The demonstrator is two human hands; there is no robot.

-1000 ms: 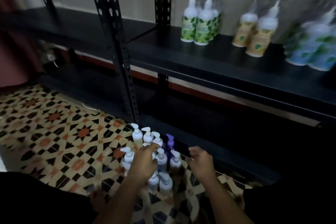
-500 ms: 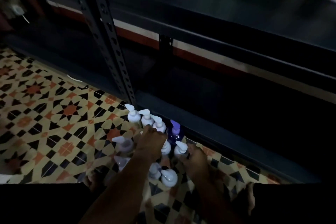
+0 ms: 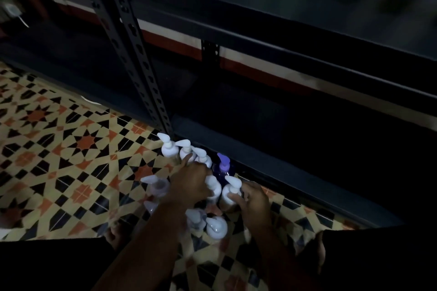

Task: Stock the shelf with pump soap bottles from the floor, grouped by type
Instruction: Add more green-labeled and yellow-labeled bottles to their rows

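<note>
Both hands have sunk into the bottles since a second ago, and the view has tipped down off the stocked shelf. Open tiled floor lies left of the bottles, which stand by the upright, close against the bottom rail. Left hand lies palm-down over the cluster, forefinger out; its grip is hidden. Right hand curls around a white bottle, beside the purple bottle.

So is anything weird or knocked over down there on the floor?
Nothing is knocked over or spilled. One purple-pump bottle stands out among the white-pump bottles on the tiled floor, next to the left hand and right hand.
</note>
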